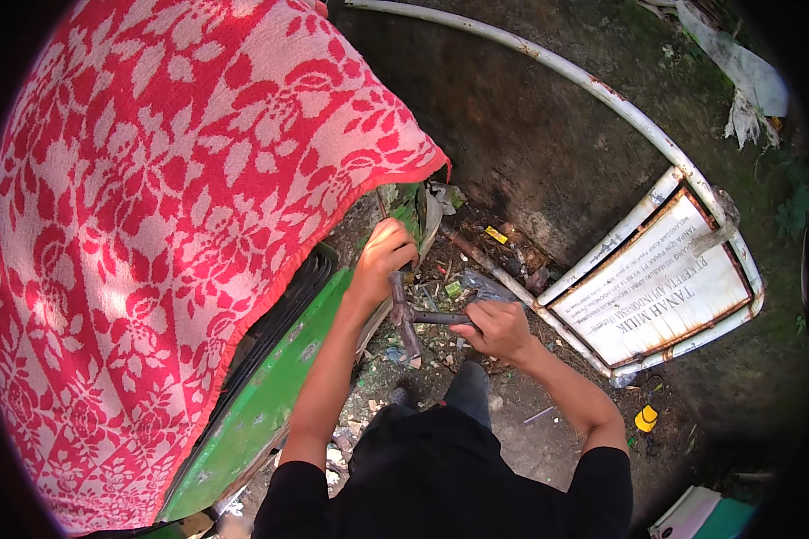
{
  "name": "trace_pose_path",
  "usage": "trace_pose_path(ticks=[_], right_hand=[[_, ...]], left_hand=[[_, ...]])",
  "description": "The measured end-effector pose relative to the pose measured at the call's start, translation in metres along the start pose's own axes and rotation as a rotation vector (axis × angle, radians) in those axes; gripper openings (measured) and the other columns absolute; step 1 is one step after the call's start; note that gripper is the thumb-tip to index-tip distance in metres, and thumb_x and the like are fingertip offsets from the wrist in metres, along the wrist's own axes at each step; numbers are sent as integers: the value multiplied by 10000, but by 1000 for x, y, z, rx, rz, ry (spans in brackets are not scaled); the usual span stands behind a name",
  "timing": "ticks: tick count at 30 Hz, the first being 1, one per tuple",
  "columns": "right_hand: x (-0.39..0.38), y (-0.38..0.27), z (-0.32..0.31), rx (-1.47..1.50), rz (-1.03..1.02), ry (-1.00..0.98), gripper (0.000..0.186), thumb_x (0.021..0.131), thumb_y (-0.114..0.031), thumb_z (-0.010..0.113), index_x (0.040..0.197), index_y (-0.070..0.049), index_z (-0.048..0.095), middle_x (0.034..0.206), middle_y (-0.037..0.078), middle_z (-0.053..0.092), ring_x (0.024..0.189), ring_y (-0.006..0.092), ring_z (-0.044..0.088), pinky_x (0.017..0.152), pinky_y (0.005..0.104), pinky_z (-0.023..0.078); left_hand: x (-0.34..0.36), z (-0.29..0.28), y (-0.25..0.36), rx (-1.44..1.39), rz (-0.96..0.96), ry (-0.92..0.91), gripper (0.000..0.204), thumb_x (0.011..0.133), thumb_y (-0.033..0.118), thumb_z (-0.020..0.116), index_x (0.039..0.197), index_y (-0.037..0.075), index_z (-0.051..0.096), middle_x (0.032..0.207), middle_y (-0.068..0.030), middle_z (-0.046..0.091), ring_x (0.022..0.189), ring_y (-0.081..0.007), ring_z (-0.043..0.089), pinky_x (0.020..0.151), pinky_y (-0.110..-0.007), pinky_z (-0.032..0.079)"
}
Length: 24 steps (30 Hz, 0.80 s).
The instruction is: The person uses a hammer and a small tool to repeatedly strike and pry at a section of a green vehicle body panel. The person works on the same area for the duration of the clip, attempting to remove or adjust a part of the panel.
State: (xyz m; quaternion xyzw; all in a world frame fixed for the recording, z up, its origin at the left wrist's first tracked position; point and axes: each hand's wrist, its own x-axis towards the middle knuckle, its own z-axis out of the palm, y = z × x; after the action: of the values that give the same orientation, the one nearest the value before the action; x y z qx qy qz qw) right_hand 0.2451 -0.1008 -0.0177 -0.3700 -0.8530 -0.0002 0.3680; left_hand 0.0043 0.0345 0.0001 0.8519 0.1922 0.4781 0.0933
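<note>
My right hand (pixel 494 329) is closed around the handle of a hammer (pixel 437 317). The worn metal head points left, lying just below my left hand. Closed too, my left hand (pixel 387 248) is beside the edge of the green panel, near the corner of a towel. A thin brown rod (pixel 382 202) sticks out beyond its fingers; the rest of what it grips is hidden. Red and pink with a leaf and flower pattern, the towel (pixel 180 198) is draped over the panel (pixel 270 382).
On the right, a rusty white pipe frame (pixel 593 85) bears a white sign board (pixel 652 274). Litter and rubble (pixel 449 278) cover the ground between my arms. A yellow plastic piece (pixel 645 419) lies at the lower right, with a white and green box (pixel 701 516) below it.
</note>
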Motion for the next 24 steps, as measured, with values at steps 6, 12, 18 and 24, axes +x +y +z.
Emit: trace_pose_path(ticks=[6,12,18,24], right_hand=[[13,-12,-26,162,-307,59,420,889,-472,730,796,-78,619,623,25,523,522,225,563,459,361,452],[5,-2,-1,-15,-104,-14,443,871,-500,733,771,-89,599,625,9,470,531,189,545,467,333,447],[14,-19,-28,74,-202,49,463,887,-521,709,785,-76,633,629,21,495,524,206,538,474,332,445],[5,-19,-21,77,-95,74,479,921,-524,680,759,-77,625,626,29,505,515,211,547,465,337,442]], left_hand=[[8,-8,1,-45,-28,54,255,567,-26,718,748,26,547,832,-90,566,873,-323,585,902,-467,489],[4,-3,-15,-76,-16,44,268,564,-40,721,753,24,542,839,-96,573,875,-318,593,890,-459,498],[4,-1,-5,-67,-18,29,260,577,-40,720,761,23,547,847,-93,578,859,-318,598,914,-475,517],[11,-4,4,-44,-12,94,259,528,-115,675,701,7,525,809,-91,560,816,-305,612,884,-474,533]])
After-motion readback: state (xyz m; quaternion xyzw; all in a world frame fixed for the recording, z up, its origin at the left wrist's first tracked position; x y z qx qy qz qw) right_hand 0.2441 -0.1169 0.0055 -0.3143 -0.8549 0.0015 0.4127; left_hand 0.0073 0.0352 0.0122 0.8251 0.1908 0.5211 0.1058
